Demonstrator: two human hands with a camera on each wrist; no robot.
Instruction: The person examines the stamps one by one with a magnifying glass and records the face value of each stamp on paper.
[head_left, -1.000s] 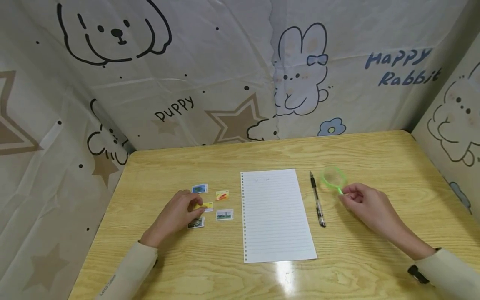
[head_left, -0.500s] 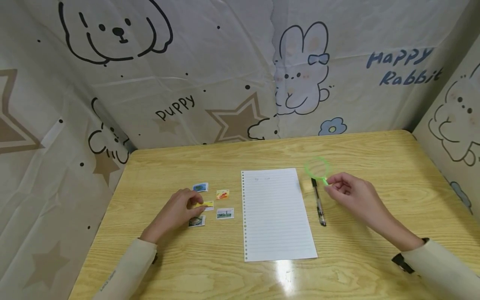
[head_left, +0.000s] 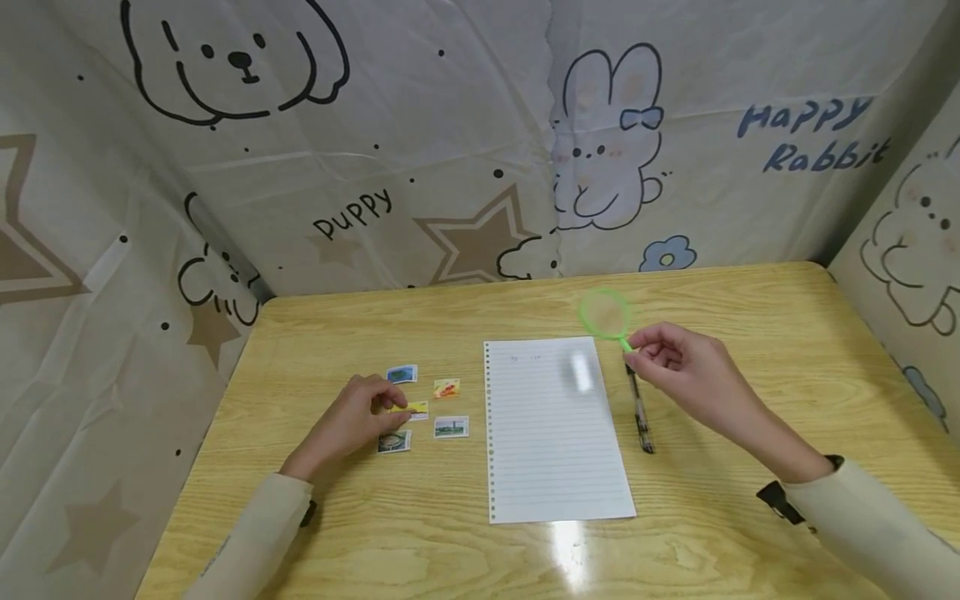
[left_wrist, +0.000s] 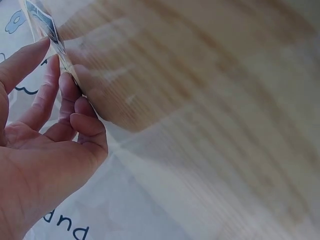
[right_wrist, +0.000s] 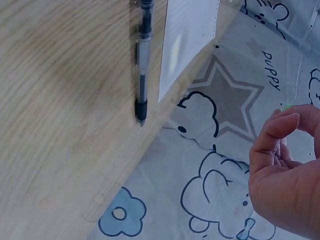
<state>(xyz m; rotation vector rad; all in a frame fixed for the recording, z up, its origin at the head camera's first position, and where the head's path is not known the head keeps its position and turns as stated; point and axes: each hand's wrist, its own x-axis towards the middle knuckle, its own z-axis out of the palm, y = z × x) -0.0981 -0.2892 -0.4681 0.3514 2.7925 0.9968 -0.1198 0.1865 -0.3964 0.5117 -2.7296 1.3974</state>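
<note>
My left hand (head_left: 352, 421) rests on the table with thumb and forefinger pinching a yellow postage stamp (head_left: 420, 408), whose left part is hidden under the fingers. Around it lie a blue stamp (head_left: 402, 373), a dark stamp (head_left: 394, 442), a yellow-and-red stamp (head_left: 447, 388) and a stamp with a green landscape (head_left: 451, 427). My right hand (head_left: 686, 367) pinches the short handle of a green-rimmed magnifying glass (head_left: 605, 313), its lens out to the upper left above the table. Only a speck of green shows at the right hand's fingertips (right_wrist: 290, 117) in the right wrist view.
A lined, hole-punched sheet of paper (head_left: 558, 433) with faint writing near its top lies mid-table. Just right of it is a black-and-clear pen (head_left: 641, 417), partly beneath the right hand's fingers. Printed cloth (head_left: 465, 125) walls the wooden table (head_left: 375, 525) in.
The right hand has carried the magnifying glass leftward and upward in the view, from right of the pen to above the paper's top right corner. The left hand stays on the yellow stamp.
</note>
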